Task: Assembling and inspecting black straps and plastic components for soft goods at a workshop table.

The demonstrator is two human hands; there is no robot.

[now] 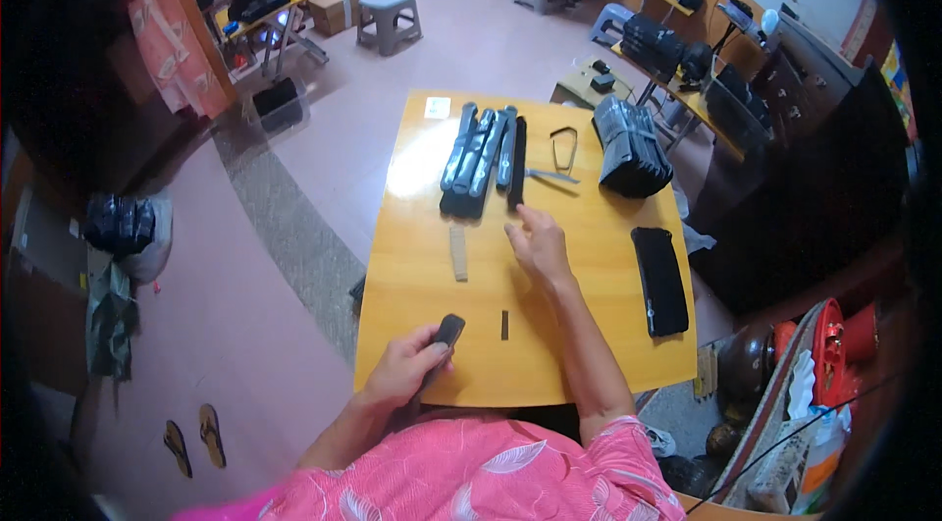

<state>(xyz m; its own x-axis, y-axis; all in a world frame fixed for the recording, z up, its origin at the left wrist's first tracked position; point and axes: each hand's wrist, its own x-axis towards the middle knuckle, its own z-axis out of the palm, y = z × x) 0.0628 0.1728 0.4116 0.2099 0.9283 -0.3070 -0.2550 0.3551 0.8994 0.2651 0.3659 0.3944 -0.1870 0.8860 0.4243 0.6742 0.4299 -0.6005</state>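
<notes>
One left hand (pixel 404 364) around black strip (pixel 451 329) near table edge (pixel 471 400), right hand (pixel 540 246) half-parted beside bare wood (pixel 603 261).

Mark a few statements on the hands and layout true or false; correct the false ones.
1. The left hand holds a dark, elongated object. True.
2. The right hand holds the flat black piece. False: that piece lies apart from it, on the table.
3. The tan strip is left of the small dark strip. True.
4. The sandals are on the table. False: the sandals are on the floor.
</notes>
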